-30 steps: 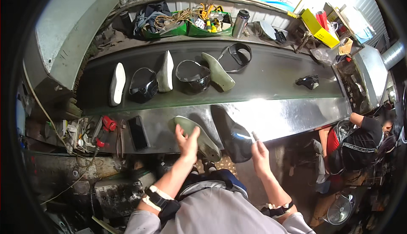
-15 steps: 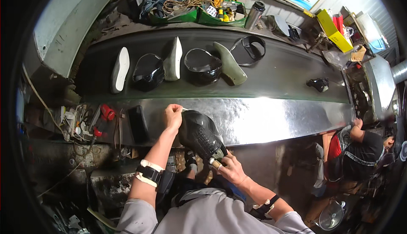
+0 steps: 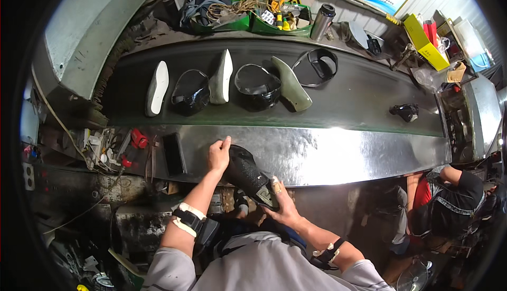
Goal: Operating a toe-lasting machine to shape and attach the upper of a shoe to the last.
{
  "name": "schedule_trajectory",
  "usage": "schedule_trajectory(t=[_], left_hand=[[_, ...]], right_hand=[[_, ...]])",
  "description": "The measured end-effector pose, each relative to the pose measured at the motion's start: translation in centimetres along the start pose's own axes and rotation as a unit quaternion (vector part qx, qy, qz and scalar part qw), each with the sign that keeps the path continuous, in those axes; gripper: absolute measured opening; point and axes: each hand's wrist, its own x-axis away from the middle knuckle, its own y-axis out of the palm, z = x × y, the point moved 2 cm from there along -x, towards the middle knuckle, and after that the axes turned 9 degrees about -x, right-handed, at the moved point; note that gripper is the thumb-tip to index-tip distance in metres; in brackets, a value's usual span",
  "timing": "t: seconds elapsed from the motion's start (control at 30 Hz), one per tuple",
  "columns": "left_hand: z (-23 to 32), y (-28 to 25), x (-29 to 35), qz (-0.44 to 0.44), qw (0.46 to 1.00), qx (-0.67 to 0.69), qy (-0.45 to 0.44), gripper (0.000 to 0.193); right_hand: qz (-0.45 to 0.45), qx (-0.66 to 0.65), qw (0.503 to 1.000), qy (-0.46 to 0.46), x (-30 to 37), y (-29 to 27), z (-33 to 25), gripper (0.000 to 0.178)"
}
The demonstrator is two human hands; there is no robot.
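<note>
A black shoe upper (image 3: 243, 168), wet-looking on top, is held tilted over the near edge of the metal table, with a green last (image 3: 265, 195) showing at its near right end. My left hand (image 3: 218, 156) is closed at the upper's far left edge, its thumb pointing up; what lies inside those fingers is partly hidden. Around the near right end wraps my right hand (image 3: 284, 205), with pale tape on a finger. Beyond, on a dark belt, lie lasts with white soles (image 3: 157, 89), a green last (image 3: 293, 86) and glossy black uppers (image 3: 257, 93).
A black flat case (image 3: 174, 154) and a red-handled tool (image 3: 138, 138) lie at the left on the metal table (image 3: 338, 159). Green bins (image 3: 222, 25) of tools and a steel flask (image 3: 322, 22) stand behind the belt (image 3: 348, 90). Another person (image 3: 457, 198) sits at right.
The shoe upper has turned slightly in my hands. My right hand has moved up along its near end, fingers now more extended, and my left hand has shifted slightly along its edge.
</note>
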Motion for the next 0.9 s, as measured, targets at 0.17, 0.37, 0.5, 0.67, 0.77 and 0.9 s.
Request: schedule_trajectory(t=[0.17,0.37,0.5,0.67,0.77,0.9], left_hand=[[0.3,1.6,0.7,0.005,0.997,-0.077,-0.019,0.052],[-1.6,0.7,0.6,0.056,0.996,0.033,-0.058,0.041],[-1.9,-4.2,3.4,0.086,0.989,0.11,-0.038,0.036],[-2.0,-11.2,7.6,0.149,0.974,0.17,-0.011,0.037],[-3.6,-16.0,10.7,0.226,0.963,0.141,-0.024,0.04],[-7.4,-23.3,18.0,0.354,0.923,0.132,-0.076,0.034]], right_hand=[[-0.038,0.032,0.992,-0.118,-0.2,0.0,2.1,0.099],[-0.088,-0.026,0.994,-0.056,-1.8,-1.1,0.2,0.097],[-0.108,-0.429,0.882,0.161,-4.8,-2.8,-3.1,0.105],[-0.252,-0.295,0.843,0.372,-9.8,-0.9,-6.5,0.084],[-0.248,-0.347,0.882,0.203,-10.5,1.5,-11.2,0.063],[-0.24,-0.348,0.89,0.171,-9.9,7.6,-17.2,0.056]])
